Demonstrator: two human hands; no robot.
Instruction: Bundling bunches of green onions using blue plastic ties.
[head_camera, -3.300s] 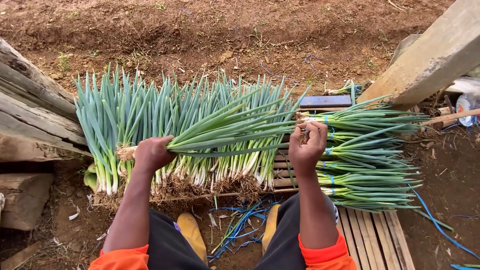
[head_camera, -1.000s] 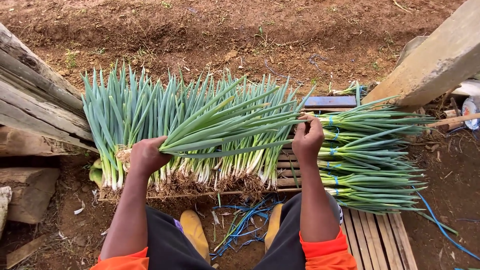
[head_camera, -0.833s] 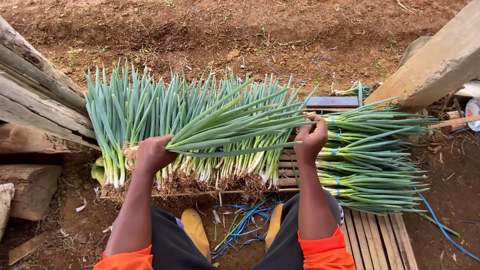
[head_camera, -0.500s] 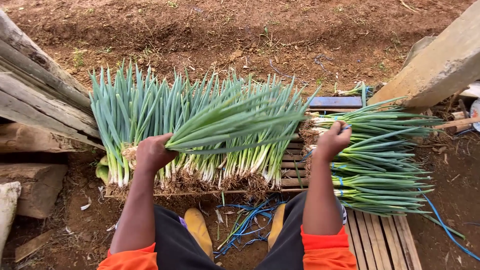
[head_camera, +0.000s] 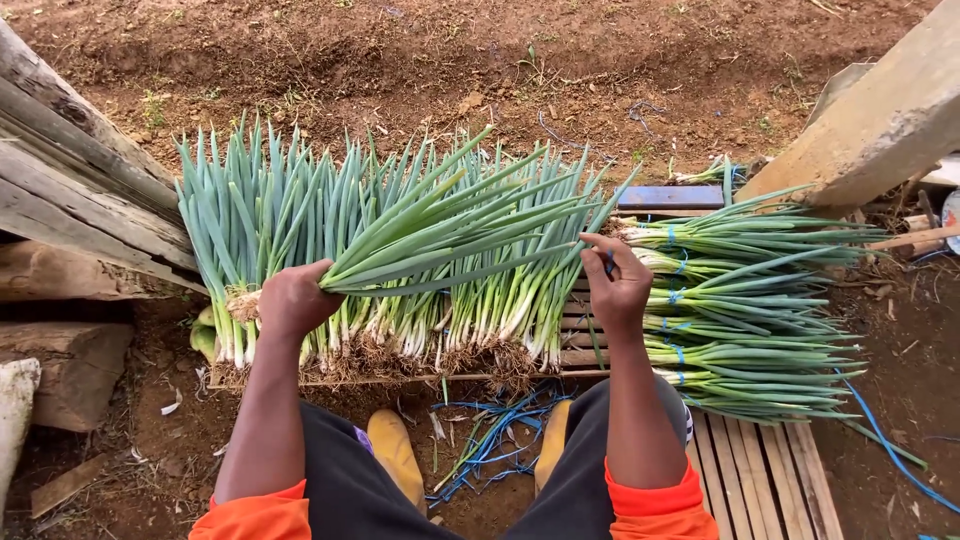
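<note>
My left hand (head_camera: 293, 298) grips a bunch of green onions (head_camera: 450, 230) near its rooty end, holding it sideways over a row of loose green onions (head_camera: 290, 215) that stand in front of me. My right hand (head_camera: 617, 285) is off the leaf end of that bunch, fingers pinched on a thin blue string (head_camera: 608, 262). To its right lies a stack of tied onion bunches (head_camera: 760, 300) with blue ties around them.
A wooden slatted pallet (head_camera: 770, 480) lies under the tied stack. Loose blue strings (head_camera: 490, 440) lie between my yellow boots (head_camera: 395, 450). Weathered planks (head_camera: 70, 190) stand left, a concrete beam (head_camera: 880, 110) right, a blue flat object (head_camera: 672, 197) behind, bare soil beyond.
My right hand let go of the leaf end of the held bunch, dipped toward the tied stack, and came back up pinching a blue string. My left hand kept its grip.
</note>
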